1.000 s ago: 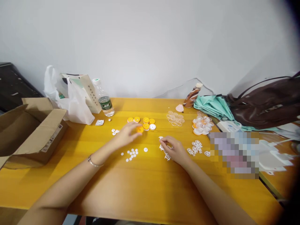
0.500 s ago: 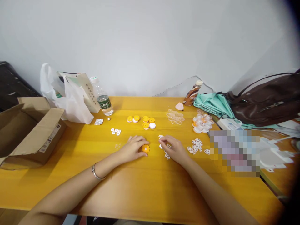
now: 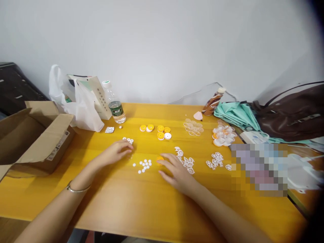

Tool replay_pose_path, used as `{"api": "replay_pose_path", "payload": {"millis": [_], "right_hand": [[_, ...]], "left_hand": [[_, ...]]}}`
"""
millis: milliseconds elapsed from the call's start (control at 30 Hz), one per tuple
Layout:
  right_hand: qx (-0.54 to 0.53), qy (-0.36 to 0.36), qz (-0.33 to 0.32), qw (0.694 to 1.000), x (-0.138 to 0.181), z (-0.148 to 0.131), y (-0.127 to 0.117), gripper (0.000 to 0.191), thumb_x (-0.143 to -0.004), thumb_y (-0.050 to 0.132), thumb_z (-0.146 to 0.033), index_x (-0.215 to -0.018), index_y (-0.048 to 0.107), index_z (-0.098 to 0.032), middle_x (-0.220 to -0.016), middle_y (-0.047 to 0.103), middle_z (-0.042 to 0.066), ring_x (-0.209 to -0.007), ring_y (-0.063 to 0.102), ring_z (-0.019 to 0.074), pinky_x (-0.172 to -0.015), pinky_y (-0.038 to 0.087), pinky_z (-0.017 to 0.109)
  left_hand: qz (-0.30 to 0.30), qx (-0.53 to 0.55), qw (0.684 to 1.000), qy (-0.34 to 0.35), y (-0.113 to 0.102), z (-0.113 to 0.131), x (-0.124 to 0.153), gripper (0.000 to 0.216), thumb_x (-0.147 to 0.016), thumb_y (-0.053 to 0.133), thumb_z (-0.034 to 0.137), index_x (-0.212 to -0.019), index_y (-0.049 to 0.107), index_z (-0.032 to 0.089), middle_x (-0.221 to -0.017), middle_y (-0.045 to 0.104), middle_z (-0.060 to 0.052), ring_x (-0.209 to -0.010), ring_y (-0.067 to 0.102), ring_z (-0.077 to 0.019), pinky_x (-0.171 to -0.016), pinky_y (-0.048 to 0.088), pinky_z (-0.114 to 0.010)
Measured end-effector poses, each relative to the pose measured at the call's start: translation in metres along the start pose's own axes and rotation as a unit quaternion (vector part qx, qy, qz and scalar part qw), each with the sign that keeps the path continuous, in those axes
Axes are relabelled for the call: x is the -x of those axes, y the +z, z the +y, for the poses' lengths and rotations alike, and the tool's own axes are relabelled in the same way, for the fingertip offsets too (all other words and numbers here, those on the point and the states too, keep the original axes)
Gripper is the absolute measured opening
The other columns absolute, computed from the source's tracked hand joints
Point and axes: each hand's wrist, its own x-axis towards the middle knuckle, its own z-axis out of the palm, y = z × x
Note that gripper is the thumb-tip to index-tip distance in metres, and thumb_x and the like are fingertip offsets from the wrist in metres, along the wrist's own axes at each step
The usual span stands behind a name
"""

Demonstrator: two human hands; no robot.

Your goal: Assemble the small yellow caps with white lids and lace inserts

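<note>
small cap parts on the yellow table, a few put together, many loose

the right hand (image 3: 177, 172) lies flat on the yellow table (image 3: 152, 202), fingers spread and a little bent, and its fingertips touch an orange round cap (image 3: 159, 158). it presses on the cap more than it pinches it; most of the cap is hidden under the fingers. the left hand (image 3: 115, 152) is loosely curled with the fingers close together, and the fingertips reach a small group of white discs (image 3: 129, 140) at the far side. i cannot tell if it holds one of them.

between the two hands lies a cluster of small white discs (image 3: 143, 165), all loose. just right of the right hand are white lattice pieces (image 3: 186, 159), with a second heap of them (image 3: 215, 159) further right.

as a judgement: a row of orange and white caps (image 3: 158, 130) near the far edge looks already assembled, only a few pieces. the clear rings (image 3: 192, 127) and the mixed pile of clear and orange parts (image 3: 224, 135) are still untouched, so the larger part of the work seems left.

an open cardboard box (image 3: 32, 138) stands at the left, well apart from the hands.
</note>
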Motion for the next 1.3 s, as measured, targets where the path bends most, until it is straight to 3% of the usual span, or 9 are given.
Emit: {"api": "replay_pose_path", "payload": {"millis": [167,333,933,1133,1233,1300], "right_hand": [[0.047,-0.008,-0.061,0.997,0.002,-0.002,-0.001,0.04,-0.08,0.058,-0.029,-0.119,0.054,-0.023,-0.132,0.043,0.015,-0.122,0.04,0.0288,-0.097,0.04,0.045],[0.047,-0.011,-0.091,0.995,0.004,0.003,-0.009,0.035,-0.083,0.055,-0.03,-0.118,0.055,-0.024,-0.132,0.043,0.015,-0.122,0.041,0.0279,-0.097,0.04,0.045],[0.032,-0.021,-0.1,0.994,0.006,0.012,-0.01,0.03,-0.085,0.053,-0.027,-0.114,0.057,-0.023,-0.127,0.048,0.013,-0.119,0.045,0.0248,-0.097,0.04,0.042],[0.027,-0.031,-0.086,0.995,0.006,0.014,-0.007,0.03,-0.084,0.053,-0.025,-0.114,0.057,-0.023,-0.128,0.049,0.012,-0.122,0.043,0.0245,-0.099,0.04,0.043],[0.021,-0.031,-0.082,0.996,0.007,0.015,-0.005,0.029,-0.084,0.054,-0.024,-0.113,0.057,-0.023,-0.128,0.05,0.012,-0.122,0.044,0.0243,-0.099,0.04,0.043],[0.018,-0.027,-0.086,0.996,0.007,0.016,-0.004,0.029,-0.084,0.054,-0.024,-0.113,0.057,-0.023,-0.129,0.049,0.012,-0.122,0.043,0.0242,-0.099,0.039,0.043]], "left_hand": [[-0.029,0.034,0.998,-0.044,-0.004,-0.02,0.008,0.022,-0.082,0.049,0.036,-0.082,0.06,0.017,-0.083,0.062,-0.003,-0.075,0.056,-0.0154,-0.073,0.044,-0.027],[-0.048,0.044,0.997,-0.043,-0.006,-0.018,0.009,0.018,-0.081,0.05,0.033,-0.081,0.06,0.017,-0.082,0.062,-0.003,-0.075,0.055,-0.0152,-0.074,0.043,-0.026],[-0.06,-0.01,0.998,-0.035,0.003,-0.011,0.01,0.015,-0.084,0.043,0.027,-0.079,0.053,0.017,-0.08,0.058,-0.003,-0.073,0.052,-0.0148,-0.069,0.041,-0.026],[0.002,0.008,0.999,-0.032,0.003,0.009,0.008,0.014,-0.085,0.041,0.024,-0.081,0.052,0.017,-0.08,0.058,-0.002,-0.073,0.053,-0.0134,-0.07,0.042,-0.025],[0.026,0.054,0.998,-0.032,0.017,0.032,-0.001,0.014,-0.085,0.045,0.026,-0.082,0.054,0.016,-0.081,0.062,-0.002,-0.074,0.056,-0.0129,-0.069,0.044,-0.023],[0.005,0.068,0.998,-0.004,0.032,0.05,-0.01,0.012,-0.085,0.046,0.023,-0.082,0.055,0.016,-0.08,0.063,-0.002,-0.073,0.058,-0.0119,-0.068,0.044,-0.022]]}}
